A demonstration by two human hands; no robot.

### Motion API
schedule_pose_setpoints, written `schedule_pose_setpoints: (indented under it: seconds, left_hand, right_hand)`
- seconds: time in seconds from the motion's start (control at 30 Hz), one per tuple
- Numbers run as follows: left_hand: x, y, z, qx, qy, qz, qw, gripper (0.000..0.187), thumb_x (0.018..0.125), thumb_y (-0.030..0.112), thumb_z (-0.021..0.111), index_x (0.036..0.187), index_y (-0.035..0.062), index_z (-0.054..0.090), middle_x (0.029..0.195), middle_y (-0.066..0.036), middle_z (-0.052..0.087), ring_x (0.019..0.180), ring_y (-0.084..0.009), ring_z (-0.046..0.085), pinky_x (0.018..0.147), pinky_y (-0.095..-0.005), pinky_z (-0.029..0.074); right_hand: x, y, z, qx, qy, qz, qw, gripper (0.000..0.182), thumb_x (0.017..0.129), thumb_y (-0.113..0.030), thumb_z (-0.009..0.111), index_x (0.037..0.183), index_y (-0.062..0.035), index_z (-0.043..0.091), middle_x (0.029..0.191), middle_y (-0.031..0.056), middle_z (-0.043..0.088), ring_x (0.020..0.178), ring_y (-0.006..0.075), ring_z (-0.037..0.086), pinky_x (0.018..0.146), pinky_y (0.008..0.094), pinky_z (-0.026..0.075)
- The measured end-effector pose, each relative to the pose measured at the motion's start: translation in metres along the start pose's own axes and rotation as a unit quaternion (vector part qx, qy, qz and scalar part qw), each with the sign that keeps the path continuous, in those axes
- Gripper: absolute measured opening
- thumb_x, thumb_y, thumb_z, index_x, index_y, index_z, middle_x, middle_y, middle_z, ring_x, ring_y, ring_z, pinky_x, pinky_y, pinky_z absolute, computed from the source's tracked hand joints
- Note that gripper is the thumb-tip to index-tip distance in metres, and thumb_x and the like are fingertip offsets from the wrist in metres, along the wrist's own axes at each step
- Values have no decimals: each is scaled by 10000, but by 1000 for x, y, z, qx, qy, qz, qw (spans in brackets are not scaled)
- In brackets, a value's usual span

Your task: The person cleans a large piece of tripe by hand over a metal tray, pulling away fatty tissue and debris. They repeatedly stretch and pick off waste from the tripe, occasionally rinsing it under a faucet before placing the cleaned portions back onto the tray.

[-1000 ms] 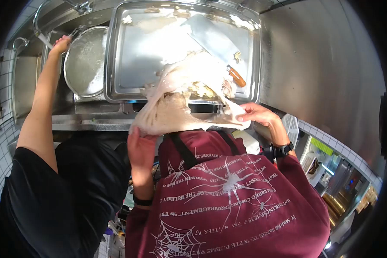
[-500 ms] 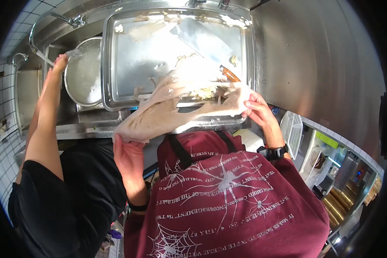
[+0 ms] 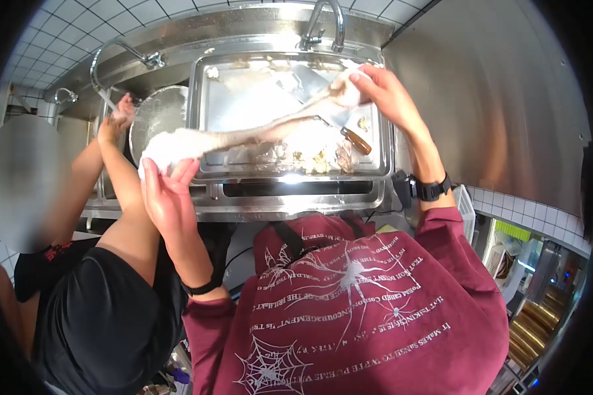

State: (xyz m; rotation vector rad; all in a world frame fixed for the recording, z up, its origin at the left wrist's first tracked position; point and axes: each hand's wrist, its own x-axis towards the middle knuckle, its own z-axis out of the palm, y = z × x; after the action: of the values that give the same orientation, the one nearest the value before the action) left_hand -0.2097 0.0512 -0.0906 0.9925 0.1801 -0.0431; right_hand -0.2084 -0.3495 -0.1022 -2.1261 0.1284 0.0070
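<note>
A pale, wet, stretchy piece of what looks like raw animal tissue (image 3: 244, 137) hangs taut between my hands above a metal tray (image 3: 196, 108). My left hand (image 3: 170, 201) grips its bunched end at the tray's left front corner. At the other end, my right hand (image 3: 390, 99) pinches the tissue over the tray's right back part. Beneath lies a cleaver with a brown handle (image 3: 356, 141) and a wide blade, partly covered by the tissue. Yellowish scraps (image 3: 319, 162) lie near the tray's front edge, with more along the back.
At left, another person's hands (image 3: 117, 118) are under a running faucet (image 3: 112, 49), beside a round metal pot (image 3: 157, 117) in the sink. A second faucet (image 3: 339, 26) stands behind the tray. A tall metal panel (image 3: 494, 99) bounds the right side.
Both my hands have risen and moved away from my body, the right one farther over the tray. The tissue went from a spread, sagging sheet to a narrow twisted band. The view has shifted.
</note>
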Motion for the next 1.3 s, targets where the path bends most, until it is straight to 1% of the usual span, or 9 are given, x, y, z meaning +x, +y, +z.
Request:
schedule_pose_setpoints:
  seconds: [0.13,0.27,0.57,0.77,0.9,1.17,1.2,1.23,1.3]
  left_hand:
    - [34,17,-6,-217,-133,-7,967,323,1005,209,441,1248,1,484,1218,-139,559,1179,-309,519,992,-429,459]
    - [63,44,21,-283,-37,-7,958,391,1010,267,412,1299,4,442,1307,-121,479,1239,-342,444,1086,-477,366]
    - [84,98,79,-339,-92,29,936,426,1026,253,311,1327,-34,400,1388,-144,435,1315,-357,371,1090,-481,362]
    - [70,120,91,-316,-107,56,941,439,1028,251,292,1337,-52,365,1379,-157,423,1334,-378,338,1089,-496,366]
    - [57,131,98,-271,-85,82,955,441,1028,253,295,1336,-54,365,1356,-158,446,1327,-384,347,1085,-503,372]
    - [71,125,66,-386,-212,28,898,442,1025,239,305,1343,-63,359,1382,-192,436,1276,-389,423,1049,-486,426]
    - [70,124,64,-386,-225,26,894,442,1023,234,311,1347,-64,353,1382,-200,435,1267,-392,434,1039,-481,438]
    - [70,123,62,-386,-236,25,892,444,1021,229,316,1351,-65,347,1382,-207,435,1258,-395,444,1029,-476,451]
    - [66,114,58,-379,-233,46,894,466,1010,208,361,1364,-92,318,1375,-264,416,1283,-396,417,1013,-449,473]
  right_hand:
    - [39,-41,-18,123,-31,31,991,333,957,-285,528,1019,20,646,899,34,666,849,100,601,794,251,456]
    - [82,-49,-29,429,-29,33,902,272,962,-170,519,1084,65,576,1010,127,649,881,176,649,835,311,533]
    - [141,-117,-44,605,37,19,795,214,950,-118,544,1063,64,554,937,106,632,785,151,664,675,219,603]
    - [176,-133,-75,519,-17,-1,855,234,937,-117,561,1069,76,550,916,117,632,791,155,661,601,179,583]
    - [182,-155,-69,416,86,14,905,246,942,-113,541,1070,95,559,1025,180,636,858,207,675,704,302,604]
    - [201,-178,-100,68,46,24,996,209,901,-169,563,998,-38,693,747,47,645,549,87,586,436,221,416]
    - [202,-182,-105,55,-2,30,998,261,890,-163,593,1025,54,645,893,94,675,721,146,678,547,232,541]
    - [204,-186,-104,53,-1,30,998,261,890,-163,593,1025,54,645,893,94,675,721,146,678,547,232,541]
    - [211,-189,-97,17,8,41,999,191,885,-175,572,964,-71,712,674,1,603,499,64,523,437,212,400]
